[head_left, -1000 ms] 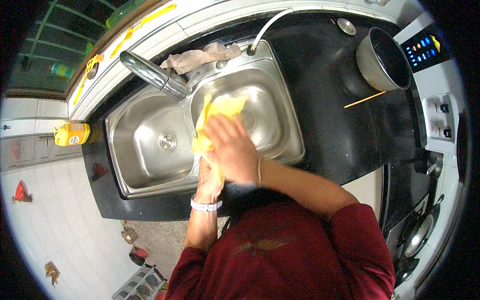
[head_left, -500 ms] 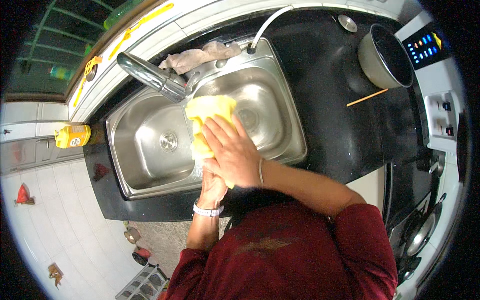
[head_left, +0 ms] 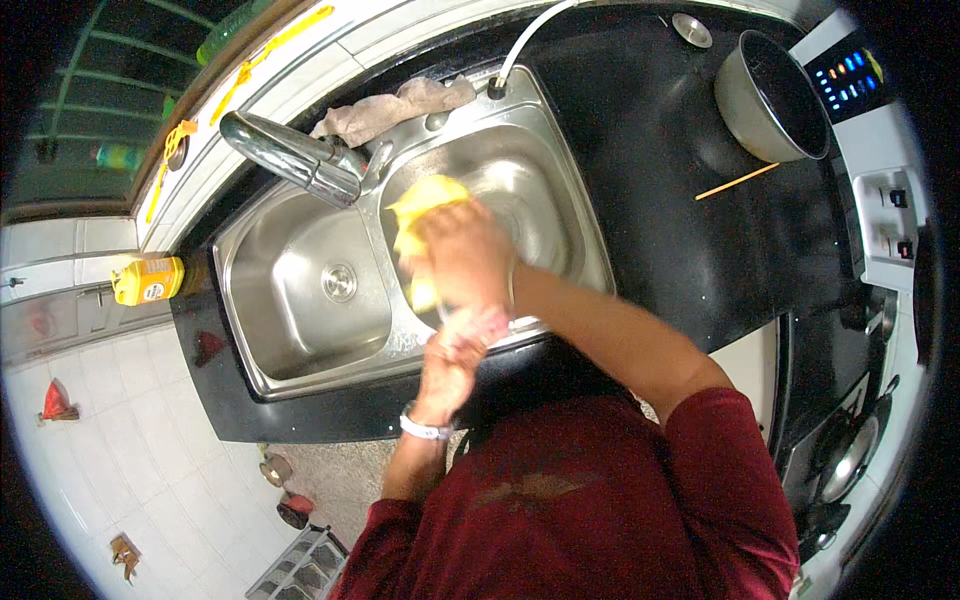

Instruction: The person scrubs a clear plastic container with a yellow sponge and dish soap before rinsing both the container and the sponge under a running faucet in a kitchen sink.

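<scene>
A crumpled yellow cloth (head_left: 425,205) is in my right hand (head_left: 468,255), over the near left part of the right sink basin (head_left: 545,235). That hand is smeared by motion, with its fingers curled over the cloth. My left hand (head_left: 465,345) is just below it, at the sink's front edge, palm side partly showing and fingers bent. What the left fingers close on is blurred and mostly covered by the right hand. A pale curved edge shows between the hands, too blurred to name.
The left basin (head_left: 285,245) has a drain strainer (head_left: 339,283). A chrome faucet (head_left: 290,160) arches behind, near a grey rag (head_left: 395,112). On the black counter are a pot (head_left: 765,100), a chopstick-like stick (head_left: 737,182) and a small round lid (head_left: 692,31). A yellow bottle (head_left: 148,281) stands left.
Both hands have shifted to the right, and the left hand has turned so more of its palm side shows. The cloth has moved right and bunched up under the right hand.
</scene>
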`<state>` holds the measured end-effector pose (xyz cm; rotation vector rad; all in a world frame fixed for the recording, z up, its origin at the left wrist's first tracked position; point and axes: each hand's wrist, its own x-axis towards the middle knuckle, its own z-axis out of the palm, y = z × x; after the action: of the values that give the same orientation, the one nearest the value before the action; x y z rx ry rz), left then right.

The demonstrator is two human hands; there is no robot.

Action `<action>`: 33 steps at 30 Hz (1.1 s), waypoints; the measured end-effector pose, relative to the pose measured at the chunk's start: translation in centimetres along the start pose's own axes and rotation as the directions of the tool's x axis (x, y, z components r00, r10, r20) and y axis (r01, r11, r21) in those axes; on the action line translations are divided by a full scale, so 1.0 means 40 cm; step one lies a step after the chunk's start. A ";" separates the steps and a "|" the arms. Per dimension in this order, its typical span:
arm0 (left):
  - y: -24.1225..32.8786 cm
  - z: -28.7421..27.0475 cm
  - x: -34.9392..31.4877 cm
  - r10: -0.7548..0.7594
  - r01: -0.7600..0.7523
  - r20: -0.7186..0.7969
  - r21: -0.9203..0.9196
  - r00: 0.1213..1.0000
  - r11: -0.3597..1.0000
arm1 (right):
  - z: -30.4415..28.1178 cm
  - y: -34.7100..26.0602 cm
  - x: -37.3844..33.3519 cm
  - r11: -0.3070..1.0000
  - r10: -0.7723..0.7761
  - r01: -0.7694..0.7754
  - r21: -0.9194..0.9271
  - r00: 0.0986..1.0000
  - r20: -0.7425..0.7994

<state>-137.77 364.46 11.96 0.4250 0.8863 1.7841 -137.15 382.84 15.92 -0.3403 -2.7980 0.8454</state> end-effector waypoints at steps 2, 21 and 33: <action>0.029 0.077 0.016 -0.140 0.168 -0.111 0.302 0.984 0.938 | -0.008 0.056 0.030 0.986 0.142 -0.162 0.045 0.944 0.298; 0.079 -0.007 0.051 0.020 0.090 -0.426 0.237 0.904 0.967 | 0.084 -0.151 -0.114 1.000 0.014 -0.005 0.028 0.943 -0.332; 0.093 0.020 0.055 -0.116 0.126 -0.465 -0.009 0.878 0.992 | 0.085 -0.113 -0.064 0.992 0.063 -0.008 0.127 0.897 -0.437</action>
<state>-140.53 366.10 14.97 -0.0584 1.2365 1.7889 -136.30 376.70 15.38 -0.4949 -2.3159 0.8215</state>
